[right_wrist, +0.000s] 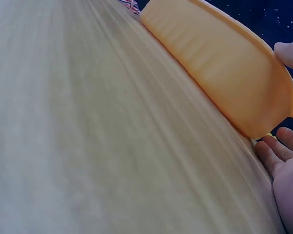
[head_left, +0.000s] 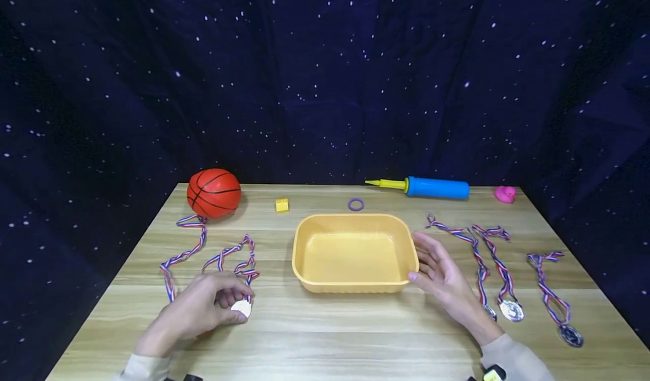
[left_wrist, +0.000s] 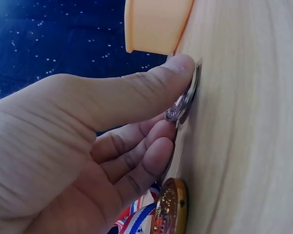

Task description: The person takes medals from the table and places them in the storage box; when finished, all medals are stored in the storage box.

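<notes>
My left hand (head_left: 203, 307) pinches a silver medal (head_left: 242, 307) low over the table at the left; its striped ribbon (head_left: 247, 271) trails away behind it. In the left wrist view, the thumb lies on the medal (left_wrist: 180, 105), whose edge is close to the wood. Beside that hand is a gold medal (left_wrist: 171, 207), hidden in the head view. My right hand (head_left: 447, 279) is at the right end of a yellow plastic basin (head_left: 355, 288), thumb touching the rim and fingers loosely extended along the outer wall. Nothing lies inside the basin.
Three ribboned medals lie right, one a silver medal (head_left: 511, 310), another a dark-looking medal (head_left: 571, 336). Along the back are a small basketball (head_left: 214, 193), yellow block (head_left: 281, 205), purple ring (head_left: 356, 204), blue hand pump (head_left: 437, 188) and pink rubber duck (head_left: 505, 194).
</notes>
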### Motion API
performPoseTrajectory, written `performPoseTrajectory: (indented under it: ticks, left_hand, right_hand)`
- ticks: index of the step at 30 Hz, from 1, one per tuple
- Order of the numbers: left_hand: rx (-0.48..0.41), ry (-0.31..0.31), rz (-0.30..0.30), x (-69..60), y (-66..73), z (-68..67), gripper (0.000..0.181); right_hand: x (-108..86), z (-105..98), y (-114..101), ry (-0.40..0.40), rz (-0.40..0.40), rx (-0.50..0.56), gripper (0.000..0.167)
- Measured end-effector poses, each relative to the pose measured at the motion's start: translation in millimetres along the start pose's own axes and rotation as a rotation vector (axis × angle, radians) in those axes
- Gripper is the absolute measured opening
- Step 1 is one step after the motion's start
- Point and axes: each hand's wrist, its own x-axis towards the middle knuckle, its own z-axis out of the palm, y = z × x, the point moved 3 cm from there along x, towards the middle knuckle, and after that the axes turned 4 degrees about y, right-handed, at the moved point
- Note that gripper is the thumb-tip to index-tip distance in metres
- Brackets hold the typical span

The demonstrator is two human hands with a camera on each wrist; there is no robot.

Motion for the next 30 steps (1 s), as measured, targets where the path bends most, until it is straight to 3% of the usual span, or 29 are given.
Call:
performPoseTrajectory:
  ticks: [7,14,22,30]
  left_hand:
    - [0.01,0.001,-0.018,-1.6,0.9,0.1,0.033]
    - [-0.042,-0.007,0.004,-2.0,0.4,2.6,0.025]
    - [-0.05,0.064,-0.028,-1.9,3.0,3.2,0.019]
    - [-0.089,0.188,-0.076,0.2,8.5,0.1,0.02]
  right_hand:
    - [-1.2,0.7,1.6,-0.009,-0.001,-0.026,0.085]
    - [-1.3,1.8,2.5,-0.004,0.038,-0.055,0.084]
    - [-0.4,1.4,2.5,-0.011,0.051,-0.052,0.083]
    - [-1.5,-1.5,1.9,-0.004,0.044,-0.064,0.082]
